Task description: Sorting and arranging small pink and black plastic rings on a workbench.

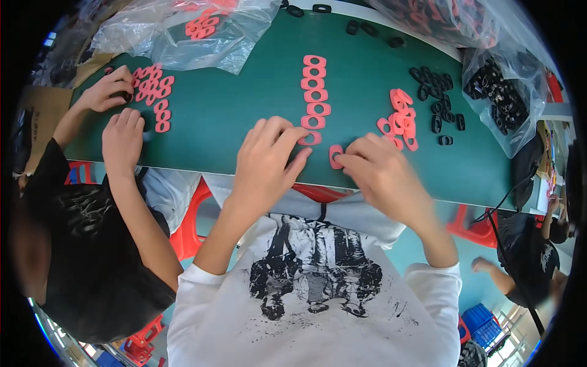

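A column of several flat pink pieces with oval holes (315,95) runs up the green table in front of me. My left hand (267,160) is at its lower end, thumb and index finger apart, the index fingertip touching the edge of the lowest pink piece (310,139). To the right, my right hand (380,173) has its fingertips closed on the edge of a single pink piece (335,156) lying near the table's front edge. Beyond that hand lies a loose pile of pink pieces (402,117). Black oval rings (438,104) are scattered to its right.
Clear bags stand at the back left (177,37) and right (507,92), holding pink and black parts. On my left, a co-worker's hands (119,122) are beside another group of pink pieces (151,84). More black rings (369,29) lie along the far edge.
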